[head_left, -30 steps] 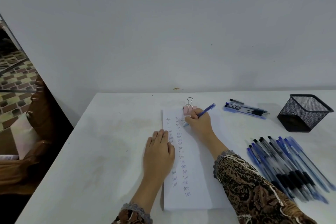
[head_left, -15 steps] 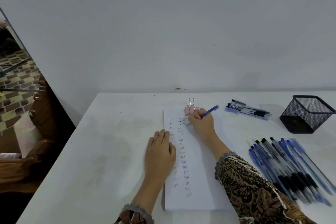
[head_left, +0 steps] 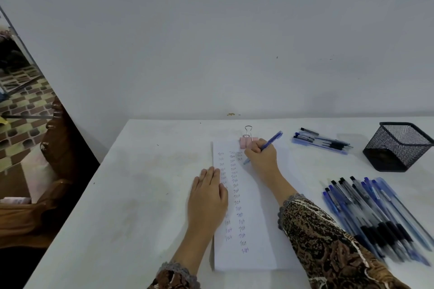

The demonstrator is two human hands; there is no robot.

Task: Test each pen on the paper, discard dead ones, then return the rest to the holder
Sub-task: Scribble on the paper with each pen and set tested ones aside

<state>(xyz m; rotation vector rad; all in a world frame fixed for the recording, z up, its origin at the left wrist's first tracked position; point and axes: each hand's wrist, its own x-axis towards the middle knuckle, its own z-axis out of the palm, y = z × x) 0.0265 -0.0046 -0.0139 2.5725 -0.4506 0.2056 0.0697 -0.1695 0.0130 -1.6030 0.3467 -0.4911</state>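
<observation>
White surface w/ a long paper down the middle, pink binder clip at the far end, already 2 full columns of "Test" scribbles and a 3rd just started at the top. Big pile of pens sits to the right, smaller bunch farther back near the empty mesh holder. Left hand lies flat, fingers together, pinning the sheet's left edge. Right hand pinches a blue pen in writing grip, tip on the paper under the 3rd column. Imo keep that left palm down so the sheet doesn't skid, light steady strokes, then check if ink actually shows before sorting it.
</observation>
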